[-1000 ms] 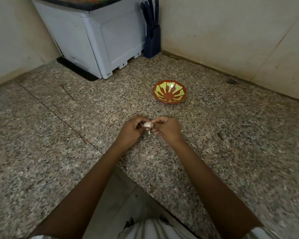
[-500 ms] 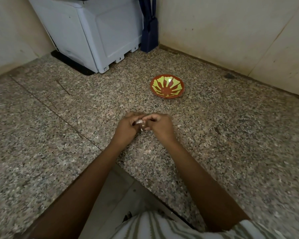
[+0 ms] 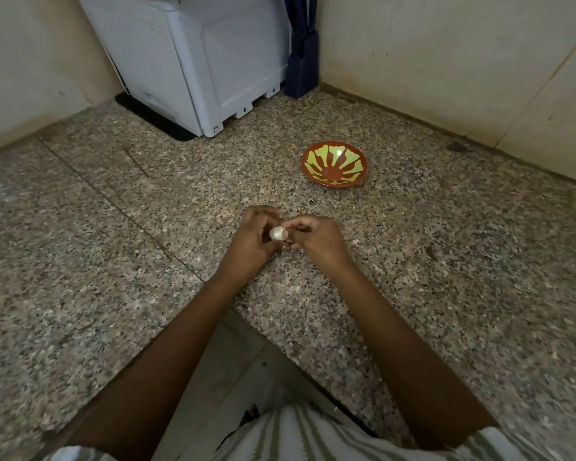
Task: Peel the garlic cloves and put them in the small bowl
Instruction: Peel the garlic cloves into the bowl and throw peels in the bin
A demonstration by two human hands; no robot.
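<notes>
Two bare hands meet over the middle of a speckled granite bench [image 3: 80, 261], seen through the head camera I am watching from afar. At the far back left stands a pale grey appliance [image 3: 197, 61], pushed toward the corner.

Moving right, the left hand [image 3: 251, 241] has its fingers curled round a small whitish garlic [image 3: 276, 233], cradling it from the left and below. The garlic sits between the two hands, held off the bench near the middle of the view and well short of the bowl. Its skin looks pale, papery and whole. I see no bare clove and no loose peel on the bench.

Just right of it, the right hand [image 3: 316, 239] pinches the garlic's right side with thumb and forefinger, its other fingers tucked under. Behind the hands and a little further right, the small bowl [image 3: 346, 161] — red-brown with yellow-green petals — rests upright on the bench, apart from the hands, with nothing in it.

My reading of progress is that the task is at its very start. Peeling is in hand, no clove has reached the bowl, and all the peeling and placing is left to do.

Only a rounded dome of the garlic shows, facing up toward the camera. I judge its long axis to run roughly up and down — toward the lens. Fingers hide both ends, so I cannot tell root from tip.
</notes>
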